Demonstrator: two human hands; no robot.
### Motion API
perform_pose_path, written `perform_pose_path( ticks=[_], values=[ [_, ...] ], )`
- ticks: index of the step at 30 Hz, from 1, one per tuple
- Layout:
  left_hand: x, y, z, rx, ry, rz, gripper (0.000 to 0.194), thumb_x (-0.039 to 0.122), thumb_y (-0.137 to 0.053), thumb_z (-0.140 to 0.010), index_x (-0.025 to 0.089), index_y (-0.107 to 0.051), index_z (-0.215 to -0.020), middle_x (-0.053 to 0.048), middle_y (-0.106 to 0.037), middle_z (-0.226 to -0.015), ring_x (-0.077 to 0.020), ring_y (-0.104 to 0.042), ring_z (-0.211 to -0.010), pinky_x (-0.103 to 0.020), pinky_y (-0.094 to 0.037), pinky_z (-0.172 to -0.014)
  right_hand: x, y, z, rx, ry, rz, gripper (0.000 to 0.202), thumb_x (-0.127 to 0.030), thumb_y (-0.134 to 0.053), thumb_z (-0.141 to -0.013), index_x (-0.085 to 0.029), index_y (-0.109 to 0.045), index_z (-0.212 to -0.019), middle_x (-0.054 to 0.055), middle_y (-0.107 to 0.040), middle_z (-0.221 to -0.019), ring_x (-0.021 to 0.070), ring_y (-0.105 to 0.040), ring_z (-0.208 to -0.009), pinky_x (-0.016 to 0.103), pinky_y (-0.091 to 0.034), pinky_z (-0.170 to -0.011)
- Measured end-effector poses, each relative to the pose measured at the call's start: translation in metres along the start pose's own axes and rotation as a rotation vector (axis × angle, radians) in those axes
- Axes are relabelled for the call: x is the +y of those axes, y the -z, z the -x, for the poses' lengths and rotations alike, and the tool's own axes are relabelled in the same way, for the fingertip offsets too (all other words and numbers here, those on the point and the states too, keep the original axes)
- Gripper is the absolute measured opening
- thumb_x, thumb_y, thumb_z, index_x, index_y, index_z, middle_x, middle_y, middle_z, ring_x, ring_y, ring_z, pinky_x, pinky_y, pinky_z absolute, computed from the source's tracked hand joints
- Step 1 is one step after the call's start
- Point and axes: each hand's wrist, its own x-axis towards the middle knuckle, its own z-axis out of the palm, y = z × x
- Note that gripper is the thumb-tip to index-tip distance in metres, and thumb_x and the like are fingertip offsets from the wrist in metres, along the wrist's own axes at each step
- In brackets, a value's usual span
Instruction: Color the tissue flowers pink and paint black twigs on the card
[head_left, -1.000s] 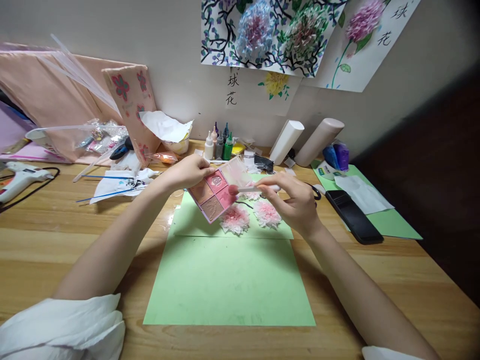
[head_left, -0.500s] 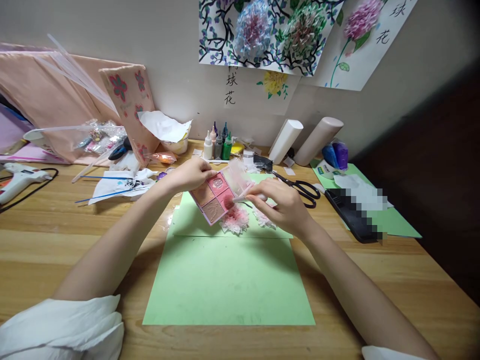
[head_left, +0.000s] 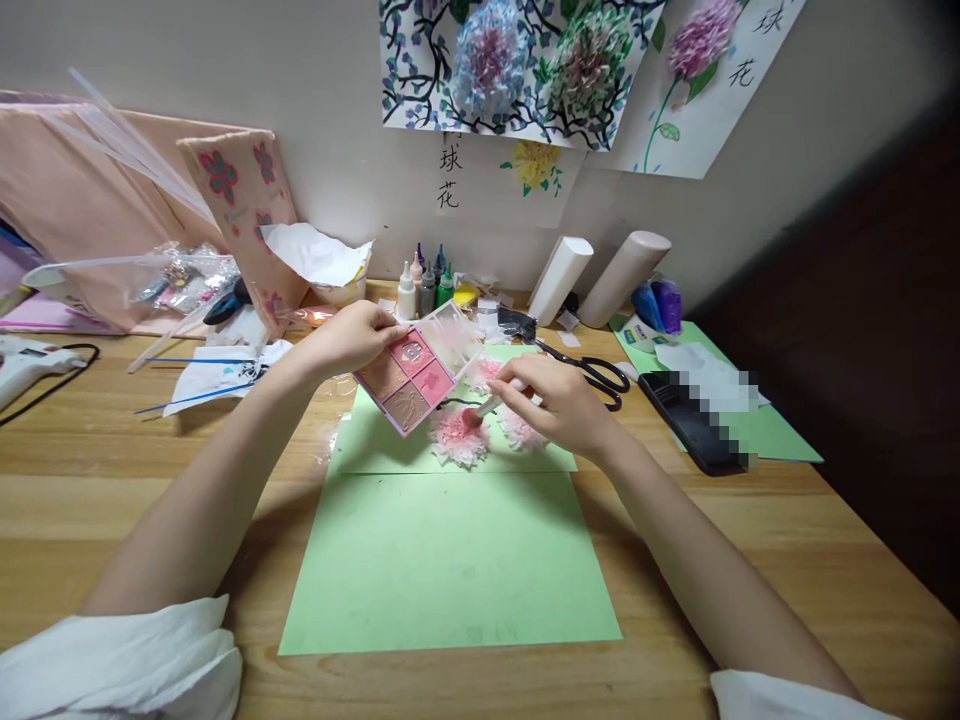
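Note:
My left hand (head_left: pixel 358 335) grips the upper left edge of an open blush palette (head_left: pixel 406 380) with pink and tan pans and a clear lid. It is held tilted above the green paper (head_left: pixel 450 560). In my right hand (head_left: pixel 551 405) a makeup brush (head_left: pixel 489 405) with a pale handle is pinched. Its reddish bristles touch a pink-and-white paper flower (head_left: pixel 458 437), or lie just over it; I cannot tell which. A second paper flower (head_left: pixel 519 430) lies under my right fingers, partly hidden. Behind them a third flower (head_left: pixel 484 373) shows in part.
Black-handled scissors (head_left: pixel 592 375) lie right of the flowers, with a black tray-like item (head_left: pixel 690 425) farther right. Small paint bottles (head_left: pixel 426 290) and a white bottle (head_left: pixel 561 280) stand by the wall. At left are blue brushes (head_left: pixel 199 400) on tissue and a glue gun (head_left: pixel 34 370).
The brush has moved from the palette's pink pan down to the front paper flower. The palette has shifted slightly up and left, away from the brush. The whole view has swung a little.

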Motion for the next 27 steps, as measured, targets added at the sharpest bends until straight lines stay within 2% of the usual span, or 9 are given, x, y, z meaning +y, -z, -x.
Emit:
perform_pose_path(
  ticks=[4, 5, 9, 10, 14, 18, 23, 25, 27],
  values=[
    [0.001, 0.002, 0.000, -0.017, 0.003, 0.015, 0.039, 0.047, -0.047, -0.075, 0.012, -0.062, -0.067, -0.002, -0.052, -0.057, -0.0121, -0.042, -0.051, -0.022, -0.027, -0.047, 0.000, 0.003, 0.001, -0.127, -0.036, -0.031, 0.020, -0.027, -0.047, -0.089, -0.018, -0.055, -0.073, -0.001, -0.056, -0.064, 0.0104, -0.048, -0.059, 0.022, -0.036, -0.056],
    [0.001, 0.002, 0.000, -0.018, 0.008, 0.020, 0.039, 0.047, -0.047, -0.075, 0.013, -0.062, -0.066, -0.002, -0.051, -0.058, -0.0120, -0.042, -0.051, -0.022, -0.027, -0.047, 0.001, 0.004, 0.001, -0.125, -0.037, -0.014, 0.020, -0.027, -0.048, -0.089, -0.018, -0.055, -0.073, -0.001, -0.056, -0.063, 0.0107, -0.048, -0.059, 0.023, -0.036, -0.057],
    [0.000, 0.004, 0.000, -0.007, 0.037, 0.026, 0.036, 0.045, -0.047, -0.075, 0.013, -0.062, -0.067, -0.002, -0.052, -0.059, -0.0117, -0.041, -0.051, -0.022, -0.029, -0.048, 0.002, 0.000, 0.000, 0.106, -0.045, 0.020, 0.018, -0.027, -0.048, -0.089, -0.018, -0.058, -0.078, 0.002, -0.061, -0.071, 0.0125, -0.051, -0.064, 0.025, -0.039, -0.062],
    [-0.001, 0.004, 0.000, -0.005, 0.038, 0.026, 0.035, 0.044, -0.047, -0.075, 0.013, -0.061, -0.067, -0.002, -0.052, -0.059, -0.0118, -0.042, -0.051, -0.023, -0.029, -0.048, 0.002, -0.002, -0.001, 0.127, -0.037, 0.009, 0.017, -0.028, -0.048, -0.089, -0.018, -0.058, -0.079, 0.003, -0.062, -0.074, 0.0129, -0.052, -0.066, 0.026, -0.040, -0.064],
    [-0.004, 0.004, -0.003, 0.007, 0.026, 0.013, 0.035, 0.044, -0.047, -0.075, 0.013, -0.061, -0.065, -0.002, -0.051, -0.058, -0.0125, -0.042, -0.052, -0.023, -0.029, -0.048, 0.004, -0.007, -0.001, 0.000, 0.013, 0.018, 0.015, -0.027, -0.049, -0.088, -0.018, -0.059, -0.081, 0.003, -0.063, -0.074, 0.0142, -0.053, -0.068, 0.026, -0.040, -0.064],
    [-0.006, 0.003, -0.004, 0.012, 0.024, 0.030, 0.035, 0.044, -0.048, -0.075, 0.013, -0.060, -0.063, -0.002, -0.052, -0.058, -0.0121, -0.041, -0.052, -0.023, -0.029, -0.048, 0.006, -0.007, -0.001, 0.066, -0.040, 0.051, 0.015, -0.026, -0.048, -0.088, -0.018, -0.059, -0.081, 0.004, -0.064, -0.077, 0.0146, -0.054, -0.069, 0.026, -0.041, -0.064],
    [-0.011, 0.009, -0.002, 0.029, 0.030, 0.067, 0.035, 0.044, -0.049, -0.075, 0.014, -0.061, -0.064, -0.002, -0.051, -0.058, -0.0113, -0.040, -0.050, -0.022, -0.028, -0.047, 0.006, -0.003, -0.001, -0.022, -0.045, 0.064, 0.017, -0.026, -0.048, -0.089, -0.018, -0.059, -0.078, 0.002, -0.063, -0.070, 0.0138, -0.053, -0.064, 0.026, -0.040, -0.061],
    [-0.017, 0.015, -0.001, 0.050, 0.035, 0.102, 0.034, 0.044, -0.050, -0.075, 0.014, -0.061, -0.065, -0.001, -0.051, -0.056, -0.0108, -0.039, -0.049, -0.022, -0.027, -0.046, 0.006, 0.005, -0.001, 0.103, -0.119, 0.075, 0.020, -0.029, -0.048, -0.088, -0.018, -0.060, -0.078, 0.002, -0.061, -0.068, 0.0137, -0.053, -0.062, 0.027, -0.040, -0.059],
    [-0.023, 0.024, 0.000, 0.099, 0.063, 0.162, 0.032, 0.043, -0.052, -0.074, 0.013, -0.063, -0.068, -0.001, -0.053, -0.056, -0.0110, -0.040, -0.049, -0.022, -0.028, -0.047, 0.008, 0.015, -0.001, 0.300, -0.218, 0.024, 0.020, -0.033, -0.049, -0.087, -0.019, -0.062, -0.081, 0.002, -0.061, -0.068, 0.0138, -0.055, -0.062, 0.027, -0.041, -0.059]
  ],
)
